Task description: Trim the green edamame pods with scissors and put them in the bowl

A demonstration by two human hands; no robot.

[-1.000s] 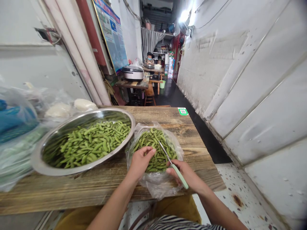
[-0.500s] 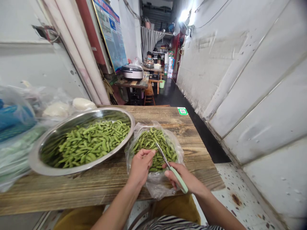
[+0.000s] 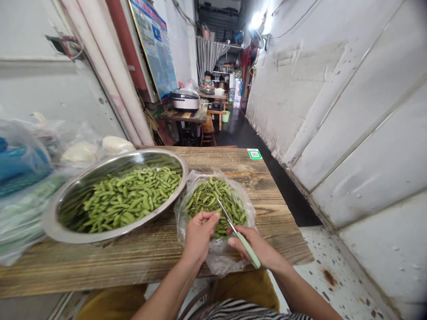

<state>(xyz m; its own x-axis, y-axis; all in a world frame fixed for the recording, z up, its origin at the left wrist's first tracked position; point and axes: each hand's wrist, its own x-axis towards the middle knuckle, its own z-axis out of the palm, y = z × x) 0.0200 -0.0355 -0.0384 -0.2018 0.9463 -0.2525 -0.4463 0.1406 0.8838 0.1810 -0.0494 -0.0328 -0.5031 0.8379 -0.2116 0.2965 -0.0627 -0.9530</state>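
My right hand (image 3: 248,242) grips a pair of scissors (image 3: 247,249) with pale green handles, the metal blades pointing up and away to the left. Just left of the blades, my left hand (image 3: 200,231) is closed in a pinch; what its fingertips hold, if anything, is hidden. Both hands are over a clear plastic bag (image 3: 247,205) spread open on the table and full of green edamame pods (image 3: 213,191). To its left, a wide steel basin (image 3: 182,166) contains many more edamame pods (image 3: 133,195).
The wooden table (image 3: 273,222) carries clear plastic bags (image 3: 30,209) at the far left and a green QR-code sticker (image 3: 255,154) at its back right corner. Farther back stand a rice cooker (image 3: 184,100) on another table and a wooden stool (image 3: 208,126). A white wall (image 3: 333,106) runs along the right.
My left hand has shifted slightly right, toward the scissor blades. The scissors stay in my right hand at nearly the same angle.
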